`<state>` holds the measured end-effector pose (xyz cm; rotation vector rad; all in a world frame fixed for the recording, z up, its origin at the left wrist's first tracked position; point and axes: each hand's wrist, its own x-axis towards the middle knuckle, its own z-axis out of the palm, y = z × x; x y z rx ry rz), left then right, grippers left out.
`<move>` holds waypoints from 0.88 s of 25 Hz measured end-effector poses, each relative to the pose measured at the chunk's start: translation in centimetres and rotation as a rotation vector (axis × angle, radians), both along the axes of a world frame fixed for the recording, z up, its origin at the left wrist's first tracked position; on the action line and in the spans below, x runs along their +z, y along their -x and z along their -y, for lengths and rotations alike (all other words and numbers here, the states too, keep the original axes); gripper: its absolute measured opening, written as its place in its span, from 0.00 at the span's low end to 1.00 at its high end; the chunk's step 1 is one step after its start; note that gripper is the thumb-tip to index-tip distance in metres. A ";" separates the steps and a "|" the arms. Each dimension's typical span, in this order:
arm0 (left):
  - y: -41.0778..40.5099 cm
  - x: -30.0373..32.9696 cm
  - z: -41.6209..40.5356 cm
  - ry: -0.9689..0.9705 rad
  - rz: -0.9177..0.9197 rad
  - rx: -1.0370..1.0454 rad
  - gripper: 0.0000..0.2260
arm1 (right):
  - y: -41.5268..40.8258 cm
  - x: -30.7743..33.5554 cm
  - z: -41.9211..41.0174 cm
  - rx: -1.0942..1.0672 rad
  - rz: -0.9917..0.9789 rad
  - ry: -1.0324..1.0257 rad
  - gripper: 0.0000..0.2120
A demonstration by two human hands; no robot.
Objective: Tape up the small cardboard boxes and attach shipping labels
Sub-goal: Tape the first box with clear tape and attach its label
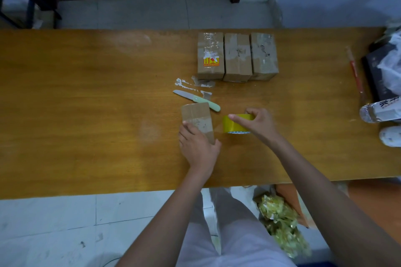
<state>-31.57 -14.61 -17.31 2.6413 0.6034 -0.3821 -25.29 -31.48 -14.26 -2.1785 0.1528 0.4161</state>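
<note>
A small cardboard box (pixel 197 117) lies on the wooden table (pixel 86 104) in front of me. My left hand (pixel 198 147) grips its near end, fingers over the top and thumb at the right side. Just right of it stands a yellow tape roll (pixel 233 125), and my right hand (pixel 258 124) grips it from above, thumb on the left and fingers on the far rim. Three more cardboard boxes (pixel 237 57) stand side by side at the back; the left one bears an orange sticker (pixel 211 62).
A knife with a pale green handle (pixel 196 99) lies just beyond the box, with torn tape scraps (pixel 193 84) near it. At the right edge lie a red stick (pixel 355 73), a water bottle (pixel 379 111), bags and a dark box. Crumpled tape lies on the floor below.
</note>
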 end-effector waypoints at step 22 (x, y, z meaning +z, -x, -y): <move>-1.2 4.1 -8.0 0.330 0.258 0.307 0.47 | -2.2 5.8 -2.2 0.350 0.273 0.177 0.26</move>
